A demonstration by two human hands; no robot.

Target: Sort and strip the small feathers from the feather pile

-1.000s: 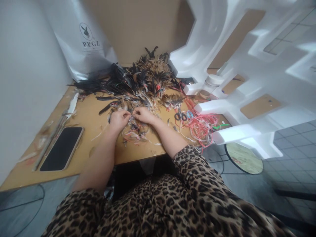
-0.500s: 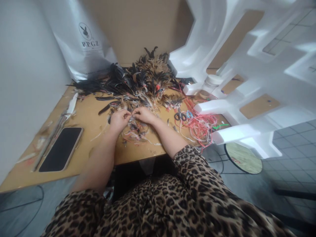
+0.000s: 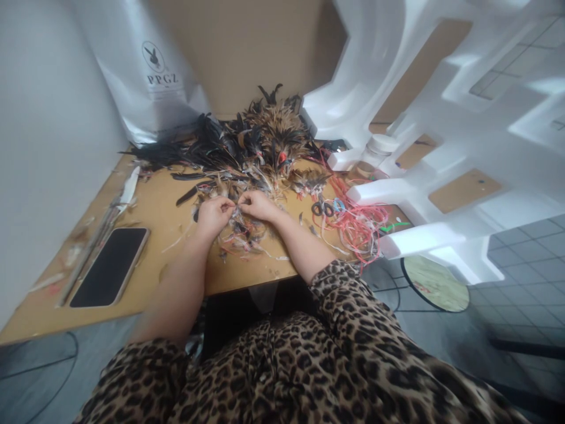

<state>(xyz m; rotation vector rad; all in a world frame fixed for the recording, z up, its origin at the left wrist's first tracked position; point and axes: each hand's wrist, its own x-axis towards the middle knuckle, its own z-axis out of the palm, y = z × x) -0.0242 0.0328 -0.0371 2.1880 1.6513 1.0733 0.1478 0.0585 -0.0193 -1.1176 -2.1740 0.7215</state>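
Observation:
My left hand (image 3: 215, 215) and my right hand (image 3: 257, 206) are close together over the front of the table, fingertips pinched and nearly meeting. Whatever is between the fingers is too small and blurred to make out. Brown feathers (image 3: 216, 187) lie just beyond my left fingers. Under and in front of the hands is a loose litter of feather bits and pinkish-white strips (image 3: 247, 232). Behind them spreads a big heap of black feathers (image 3: 220, 138) and brown feathers (image 3: 278, 121). A small bundle of brown feathers with red ends (image 3: 309, 179) rests to the right.
Black-handled scissors (image 3: 322, 209) lie beside a tangle of pink and red strips (image 3: 357, 227). At left is a phone (image 3: 110, 268). White foam packing (image 3: 410, 241) juts over the table's right side, near a lidded jar (image 3: 379, 147). A silver bag (image 3: 154, 100) stands behind.
My right fingertips have shifted very slightly right, leaving a slightly wider gap between the two hands. The pinch of both hands and the things on the table look the same.

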